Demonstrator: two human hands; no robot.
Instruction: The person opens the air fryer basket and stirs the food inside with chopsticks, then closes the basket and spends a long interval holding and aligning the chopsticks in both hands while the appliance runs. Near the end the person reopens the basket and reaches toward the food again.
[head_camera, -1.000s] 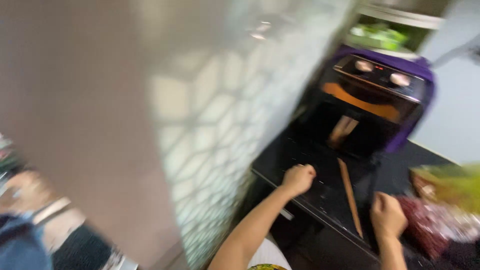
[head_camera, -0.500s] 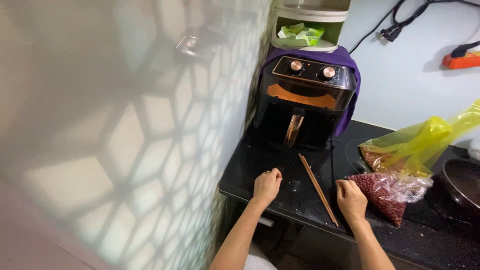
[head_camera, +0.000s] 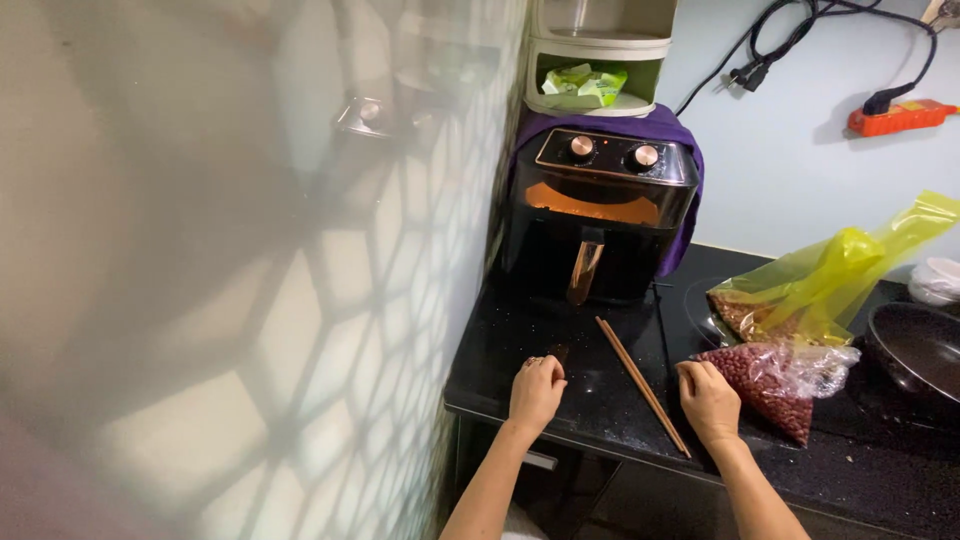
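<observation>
My left hand rests loosely curled and empty on the black counter, left of the chopsticks. My right hand lies right of them, holding nothing, seemingly touching the clear bag of red beans.

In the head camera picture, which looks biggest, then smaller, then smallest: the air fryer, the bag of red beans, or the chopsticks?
1. Air fryer, clearly biggest.
2. Bag of red beans.
3. Chopsticks: about as long as the bag, but far thinner, so smallest.
The bag and chopsticks lie nearer the camera than the fryer.
</observation>
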